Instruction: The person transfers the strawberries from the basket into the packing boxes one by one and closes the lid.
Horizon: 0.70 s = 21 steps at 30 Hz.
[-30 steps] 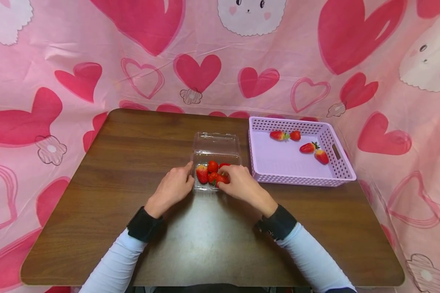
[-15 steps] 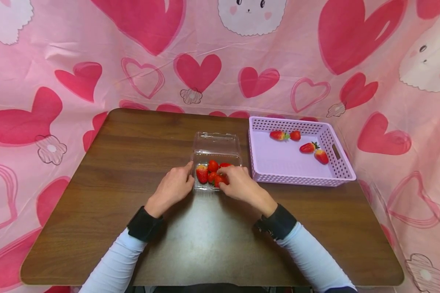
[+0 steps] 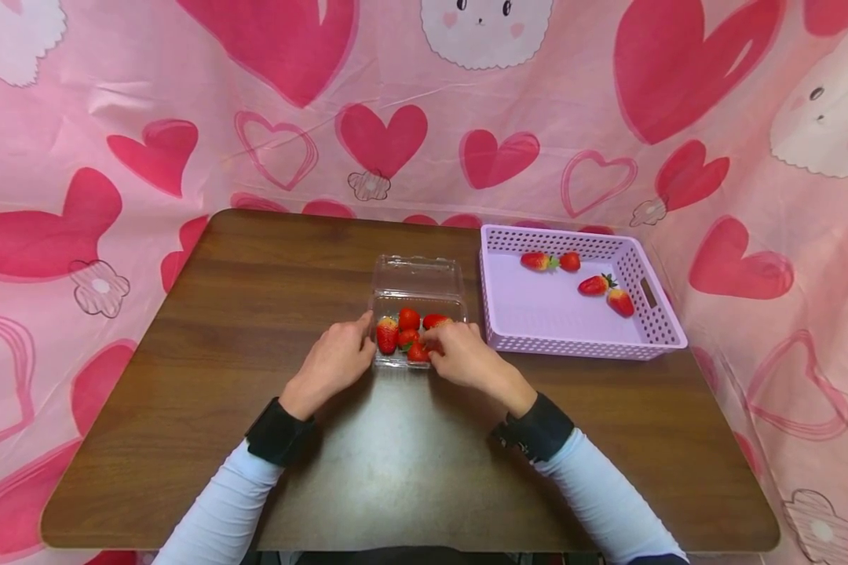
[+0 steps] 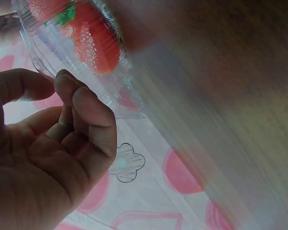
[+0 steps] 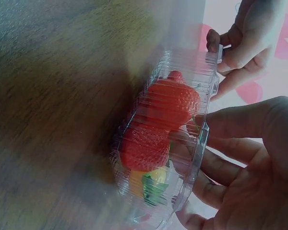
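A clear plastic clamshell box (image 3: 418, 275) lies with its lid folded back, holding several strawberries. My left hand (image 3: 334, 357) pinches the box's left rim between thumb and fingers, as the left wrist view also shows. My right hand (image 3: 469, 357) reaches over the right front of the box, its fingertips inside beside the front strawberry (image 3: 418, 353). Along the left wall is a yellow-topped strawberry (image 3: 387, 336); another strawberry (image 3: 436, 321) shows behind the right fingers. In the right wrist view, the right fingers (image 5: 216, 167) are extended and partly hidden behind the box wall and fruit.
A lilac perforated basket (image 3: 558, 343) stands right of the box, with several strawberries (image 3: 593, 285) towards its back and right side. Both stand on a brown wooden table (image 3: 254, 275). A pink heart-patterned cloth (image 3: 495, 94) hangs behind it and at the sides.
The front strawberry has shifted slightly left and towards the near wall, and the right fingertips have drawn a little right, off it. The left hand keeps its place on the rim.
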Each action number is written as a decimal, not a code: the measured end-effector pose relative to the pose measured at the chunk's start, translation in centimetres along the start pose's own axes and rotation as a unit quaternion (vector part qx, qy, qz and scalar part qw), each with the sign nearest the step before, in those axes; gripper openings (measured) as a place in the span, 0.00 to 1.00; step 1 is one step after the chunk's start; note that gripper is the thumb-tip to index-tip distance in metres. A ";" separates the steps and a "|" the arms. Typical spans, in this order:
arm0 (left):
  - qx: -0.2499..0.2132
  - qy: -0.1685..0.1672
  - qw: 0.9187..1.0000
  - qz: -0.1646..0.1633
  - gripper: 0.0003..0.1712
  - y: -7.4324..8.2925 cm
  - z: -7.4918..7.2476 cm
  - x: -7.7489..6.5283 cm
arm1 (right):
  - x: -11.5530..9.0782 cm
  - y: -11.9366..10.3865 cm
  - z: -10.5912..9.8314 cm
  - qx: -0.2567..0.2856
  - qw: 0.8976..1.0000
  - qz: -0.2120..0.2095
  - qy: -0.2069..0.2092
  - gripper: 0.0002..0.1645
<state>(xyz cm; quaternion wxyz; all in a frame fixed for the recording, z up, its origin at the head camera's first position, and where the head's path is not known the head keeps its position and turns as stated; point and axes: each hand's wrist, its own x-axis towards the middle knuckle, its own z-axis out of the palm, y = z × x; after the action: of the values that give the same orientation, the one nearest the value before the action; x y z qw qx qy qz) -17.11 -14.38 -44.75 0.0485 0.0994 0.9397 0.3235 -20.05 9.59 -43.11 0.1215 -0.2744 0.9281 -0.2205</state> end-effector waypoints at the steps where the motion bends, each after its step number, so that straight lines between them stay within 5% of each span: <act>1: 0.000 0.000 1.000 0.000 0.33 0.0 0.0 0.0 | 0.0 0.0 0.0 0.001 1.000 -0.001 0.002 0.19; 10: 0.004 0.004 1.000 0.003 0.33 -0.1 0.1 0.1 | -0.1 0.3 0.1 0.003 0.997 -0.020 0.069 0.09; 21: 0.006 0.009 1.000 0.006 0.32 0.0 0.1 0.1 | 0.1 0.6 0.6 -0.009 0.997 -0.016 0.075 0.05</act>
<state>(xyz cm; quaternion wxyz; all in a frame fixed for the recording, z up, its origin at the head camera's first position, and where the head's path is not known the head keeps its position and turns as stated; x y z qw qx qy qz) -17.14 -14.31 -44.87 0.0375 0.1022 0.9414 0.3192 -20.23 9.78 -43.91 0.0458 -0.2734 0.9319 -0.2340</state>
